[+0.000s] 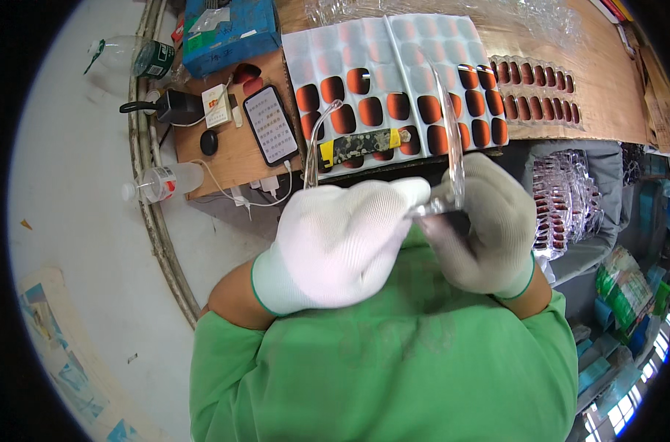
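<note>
A clear plastic glasses frame [455, 151] is held in front of my chest, its two see-through temples pointing away from me. My left hand [342, 247], in a white knit glove, closes round its left part and hides much of the front. In a greyer-looking glove, my right hand [490, 228] grips the frame by the right hinge and front corner. Just beyond both hands lie rows of red-to-black tinted lenses [370, 112] on a white sheet [302, 48]. Whether a lens sits in the frame is hidden by my fingers.
Left of the sheet are a lit phone [272, 127] on a cable, a black charger [180, 107] and a blue box [230, 37]. Plastic bottles [162, 183] are further left. Sunglasses in rows [538, 109] lie right; a grey bin [608, 158] holds stacked glasses.
</note>
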### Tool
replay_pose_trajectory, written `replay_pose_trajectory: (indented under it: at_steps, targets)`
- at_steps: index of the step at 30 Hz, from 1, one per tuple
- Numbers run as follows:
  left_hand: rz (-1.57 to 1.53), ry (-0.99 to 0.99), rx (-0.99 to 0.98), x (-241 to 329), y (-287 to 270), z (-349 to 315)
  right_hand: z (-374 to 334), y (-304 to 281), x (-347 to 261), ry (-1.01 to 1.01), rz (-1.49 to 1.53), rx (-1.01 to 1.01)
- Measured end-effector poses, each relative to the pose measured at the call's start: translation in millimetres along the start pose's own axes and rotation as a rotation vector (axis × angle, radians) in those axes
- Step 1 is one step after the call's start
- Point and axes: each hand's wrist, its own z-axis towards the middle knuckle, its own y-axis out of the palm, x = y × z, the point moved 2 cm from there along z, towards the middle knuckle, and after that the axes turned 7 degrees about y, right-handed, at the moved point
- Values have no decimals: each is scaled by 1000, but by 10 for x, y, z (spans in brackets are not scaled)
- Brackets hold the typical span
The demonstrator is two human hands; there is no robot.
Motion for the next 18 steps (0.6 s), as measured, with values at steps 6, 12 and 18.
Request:
replay_pose_trajectory:
  at_steps: [6,12,18]
  targets:
    - [127,-203,-248,-58,-96,125,63,26,212,82,54,85]
    - [-553,-473,-263,-774,-89,320,113,-135,476,-86,166,-260]
    - [719,-692,-267,-1919,498,188,55,-213,610,199,463,-82]
